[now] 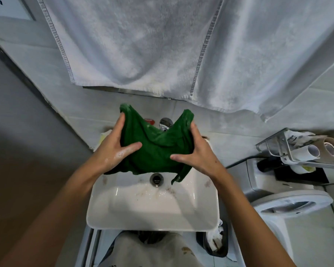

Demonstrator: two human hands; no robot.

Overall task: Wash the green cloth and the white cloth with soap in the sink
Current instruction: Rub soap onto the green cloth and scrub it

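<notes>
- Holding the green cloth (156, 149) above the white sink (152, 207), the left hand (114, 147) grips its left side, fingers behind and thumb in front, suds on the skin.
- The right hand (199, 151) grips the cloth's right side the same way.
- The cloth sags between them, hiding part of the tap (165, 124).
- White towels (143, 45) hang above.

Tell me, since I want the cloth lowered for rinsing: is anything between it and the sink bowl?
Nothing visible. Both hands hold the green cloth above the sink; the bowl beneath and the drain are bare.
</notes>
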